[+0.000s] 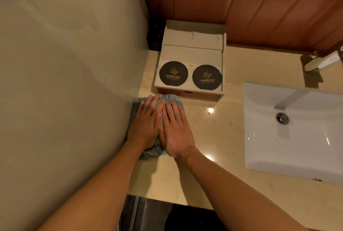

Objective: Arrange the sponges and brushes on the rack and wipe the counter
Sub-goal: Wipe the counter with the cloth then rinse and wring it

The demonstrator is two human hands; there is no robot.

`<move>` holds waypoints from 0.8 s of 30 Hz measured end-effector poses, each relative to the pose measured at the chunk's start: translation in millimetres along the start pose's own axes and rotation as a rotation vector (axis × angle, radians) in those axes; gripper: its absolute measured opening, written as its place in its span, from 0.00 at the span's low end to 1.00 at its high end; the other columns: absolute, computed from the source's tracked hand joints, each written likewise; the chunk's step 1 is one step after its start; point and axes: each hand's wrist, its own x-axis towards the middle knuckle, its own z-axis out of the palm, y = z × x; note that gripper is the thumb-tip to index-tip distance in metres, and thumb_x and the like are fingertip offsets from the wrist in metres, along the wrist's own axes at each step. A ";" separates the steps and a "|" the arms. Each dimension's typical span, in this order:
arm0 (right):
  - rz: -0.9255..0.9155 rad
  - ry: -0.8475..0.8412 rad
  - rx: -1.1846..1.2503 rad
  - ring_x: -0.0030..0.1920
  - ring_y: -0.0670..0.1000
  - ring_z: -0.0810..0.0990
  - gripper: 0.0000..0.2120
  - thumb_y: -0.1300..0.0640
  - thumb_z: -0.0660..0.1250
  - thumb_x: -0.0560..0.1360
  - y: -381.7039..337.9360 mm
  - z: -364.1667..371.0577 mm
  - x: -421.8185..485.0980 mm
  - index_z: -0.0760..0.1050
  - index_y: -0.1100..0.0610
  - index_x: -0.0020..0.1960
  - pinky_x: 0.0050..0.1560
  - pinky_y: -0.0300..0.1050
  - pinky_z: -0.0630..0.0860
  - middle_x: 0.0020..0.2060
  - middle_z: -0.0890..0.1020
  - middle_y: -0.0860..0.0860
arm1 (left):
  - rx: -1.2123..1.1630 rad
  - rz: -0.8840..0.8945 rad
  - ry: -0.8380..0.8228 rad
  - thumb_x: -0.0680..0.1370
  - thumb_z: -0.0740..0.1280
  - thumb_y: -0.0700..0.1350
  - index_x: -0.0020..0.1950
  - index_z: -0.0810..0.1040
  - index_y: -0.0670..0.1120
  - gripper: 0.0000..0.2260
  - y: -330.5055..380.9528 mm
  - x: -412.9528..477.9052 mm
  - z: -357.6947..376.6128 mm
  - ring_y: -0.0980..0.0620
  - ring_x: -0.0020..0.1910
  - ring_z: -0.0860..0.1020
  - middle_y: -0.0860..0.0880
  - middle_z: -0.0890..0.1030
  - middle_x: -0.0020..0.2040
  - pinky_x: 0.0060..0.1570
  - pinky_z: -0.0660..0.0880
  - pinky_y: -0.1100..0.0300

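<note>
My left grip [146,125] and right grip [175,130] lie flat with fingers straight, clasping nothing, and press a folded grey-blue cloth [151,151] onto the beige stone counter [213,134]. Wiping looks underway. I see no sponges, brushes or rack.

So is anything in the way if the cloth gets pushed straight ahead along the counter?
Yes. The wooden box holding two black coasters sits at the far edge of the cloth, and the wall hems it in on the left. Rightward, bare counter runs to the sink.
</note>
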 end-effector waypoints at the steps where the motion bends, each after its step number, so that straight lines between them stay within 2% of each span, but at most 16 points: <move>1: 0.000 0.006 0.003 0.80 0.61 0.48 0.30 0.49 0.50 0.84 0.0 0.5 1.9 0.51 0.65 0.80 0.78 0.59 0.49 0.79 0.55 0.63 | 0.007 -0.001 -0.001 0.85 0.45 0.48 0.82 0.55 0.46 0.25 -0.8 1.2 0.6 0.48 0.82 0.48 0.46 0.54 0.82 0.80 0.49 0.47; 5: 0.070 0.026 0.044 0.80 0.60 0.54 0.29 0.50 0.53 0.84 -2.2 3.4 2.9 0.57 0.63 0.80 0.79 0.58 0.52 0.78 0.61 0.62 | 0.039 -0.010 0.003 0.85 0.47 0.50 0.80 0.59 0.45 0.24 2.8 1.4 -3.3 0.46 0.81 0.55 0.44 0.60 0.80 0.78 0.55 0.45; 7: 0.082 0.041 0.078 0.79 0.60 0.57 0.28 0.48 0.54 0.83 -1.6 1.8 1.9 0.60 0.62 0.79 0.79 0.57 0.53 0.77 0.64 0.61 | -0.017 -0.083 0.055 0.85 0.47 0.51 0.79 0.63 0.45 0.24 13.5 -5.6 -7.0 0.47 0.79 0.59 0.45 0.64 0.79 0.78 0.58 0.46; 9: 0.088 0.075 0.116 0.78 0.59 0.61 0.28 0.47 0.56 0.83 0.8 -2.6 0.2 0.63 0.62 0.78 0.79 0.56 0.55 0.75 0.67 0.60 | -0.226 -0.293 0.145 0.85 0.45 0.55 0.79 0.64 0.49 0.25 30.7 -14.0 -11.5 0.53 0.80 0.56 0.49 0.63 0.80 0.78 0.56 0.50; 11: 0.083 0.084 0.137 0.78 0.58 0.61 0.28 0.47 0.58 0.83 3.5 -4.8 -3.2 0.63 0.61 0.78 0.79 0.55 0.54 0.76 0.66 0.59 | -0.301 -0.384 0.135 0.84 0.42 0.57 0.81 0.56 0.56 0.25 46.0 -20.1 -7.3 0.57 0.81 0.47 0.54 0.54 0.82 0.80 0.48 0.52; 13: 0.071 0.074 0.123 0.79 0.58 0.59 0.29 0.49 0.61 0.82 3.9 -3.2 -7.1 0.61 0.61 0.78 0.79 0.55 0.54 0.77 0.64 0.59 | -0.155 -0.347 0.074 0.84 0.41 0.57 0.82 0.48 0.58 0.24 50.2 -21.5 -0.2 0.56 0.81 0.41 0.54 0.47 0.83 0.80 0.43 0.50; 16: 0.096 0.082 0.149 0.79 0.58 0.59 0.30 0.50 0.64 0.81 6.3 -0.7 -13.4 0.61 0.61 0.78 0.77 0.56 0.58 0.77 0.64 0.59 | 0.091 -0.312 0.015 0.84 0.48 0.55 0.83 0.49 0.53 0.26 47.2 -19.9 9.1 0.47 0.82 0.43 0.47 0.48 0.83 0.79 0.46 0.43; 19: 0.113 0.050 0.123 0.80 0.58 0.55 0.33 0.49 0.65 0.80 14.8 -2.1 -24.1 0.58 0.61 0.80 0.78 0.57 0.57 0.78 0.61 0.59 | 0.169 -0.272 -0.027 0.82 0.57 0.55 0.83 0.50 0.49 0.31 59.2 -20.8 15.6 0.42 0.82 0.47 0.44 0.50 0.82 0.78 0.49 0.40; 22: 0.105 -0.021 0.064 0.81 0.58 0.47 0.40 0.47 0.68 0.78 30.4 -3.4 -41.2 0.52 0.60 0.81 0.79 0.57 0.52 0.80 0.54 0.59 | 0.157 -0.234 -0.030 0.83 0.54 0.55 0.83 0.48 0.49 0.31 78.6 -20.5 19.1 0.43 0.82 0.47 0.44 0.49 0.83 0.79 0.47 0.41; 24: 0.126 -0.036 0.018 0.81 0.58 0.46 0.42 0.45 0.68 0.77 44.8 -9.5 -53.9 0.51 0.59 0.81 0.79 0.58 0.51 0.80 0.53 0.58 | 0.106 -0.234 -0.049 0.84 0.48 0.56 0.83 0.47 0.51 0.28 94.6 -16.0 21.8 0.45 0.82 0.45 0.46 0.48 0.83 0.79 0.45 0.43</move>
